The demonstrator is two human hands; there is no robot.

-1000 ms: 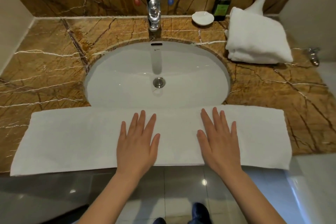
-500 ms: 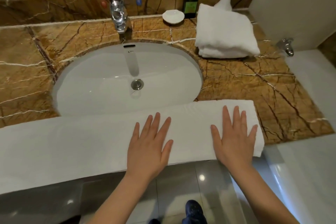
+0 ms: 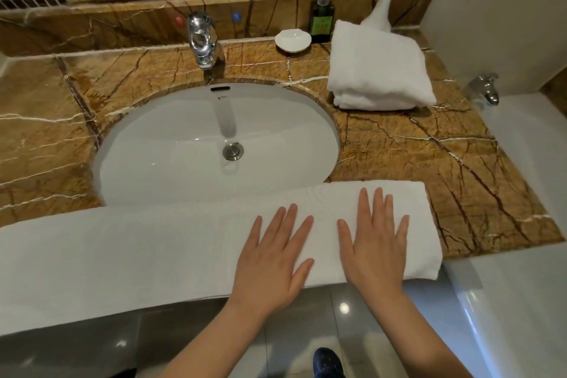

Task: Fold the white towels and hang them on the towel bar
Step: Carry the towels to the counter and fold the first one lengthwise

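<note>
One towel (image 3: 184, 252) lies in a long strip; the left hand (image 3: 273, 258) and right hand (image 3: 376, 242) press it, fingers flat, gripping nothing. More folds, the stack (image 3: 379, 68) and hanging are left.

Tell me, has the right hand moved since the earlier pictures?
Yes. The right hand slid rightward: earlier level with the sink's right rim, now past it, near the flat towel's right end.

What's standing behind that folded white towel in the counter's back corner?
A white vase rises right behind the folded towel, with a green pump bottle just left of it. The towel covers part of the vase's foot.
</note>
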